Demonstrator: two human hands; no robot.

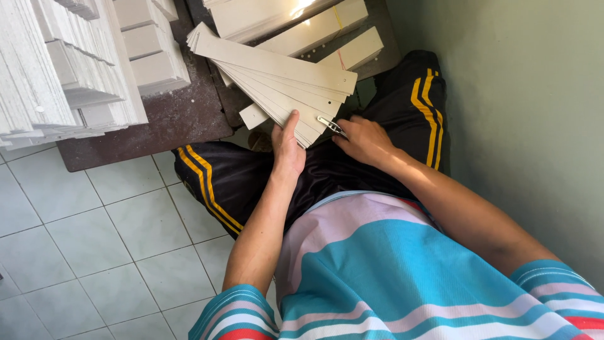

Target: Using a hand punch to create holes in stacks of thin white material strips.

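Nearest the lens: striped shirt (377, 277), bands of turquoise, pale pink and white with a red band at the hem and the cuffs. Below it, black shorts (239, 182) with yellow side stripes; person seated, knees apart.

Left hand (287, 146): reaches forward between the knees, thumb up along the near edge of a fanned stack of cream card strips (283, 85). Fingers go under the stack and are hidden; hand grasps the near end of the fan.

Right hand (363, 140): closed around a small metal tool (331, 126), silver, thin, tip pointing left at the near right corner of the fan. Tool tip touches or sits just at the strip edge; cannot tell which.

Strip fan: long narrow strips, spread from a common far-left end, small holes visible near the right ends of the top strips. It lies partly on a dark brown table (170, 119) and overhangs toward the lap.

Further strips (327, 31), lighter, lie behind the fan on the table. Tall stacks of white sheets (69, 69) fill the left of the table. Floor: pale tiles (94, 245). Green-grey wall (522, 113) at right.
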